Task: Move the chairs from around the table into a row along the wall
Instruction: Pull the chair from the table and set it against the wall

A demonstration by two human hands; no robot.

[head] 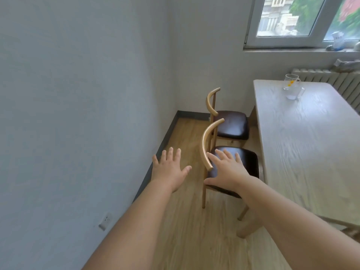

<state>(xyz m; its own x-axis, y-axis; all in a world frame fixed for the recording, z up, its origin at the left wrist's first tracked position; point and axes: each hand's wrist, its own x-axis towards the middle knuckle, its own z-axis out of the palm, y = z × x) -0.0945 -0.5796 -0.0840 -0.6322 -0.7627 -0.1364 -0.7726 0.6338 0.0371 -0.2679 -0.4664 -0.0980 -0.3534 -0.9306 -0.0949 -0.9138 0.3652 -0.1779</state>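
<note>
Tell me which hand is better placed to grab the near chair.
Right, probably. The right hand is spread over the seat of the near chair, beside its backrest; the left hand hangs open above the floor on the wall side, clear of the chair.

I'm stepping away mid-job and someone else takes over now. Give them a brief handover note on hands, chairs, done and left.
Left hand: open, spread in the air beside the backrest of the near chair, holding nothing.
Right hand: open above that chair's seat; contact unclear.
The near chair and far chair both stand at the table, apart from the wall.
Done: neither is against the wall.
Left: move both into a row there.
</note>
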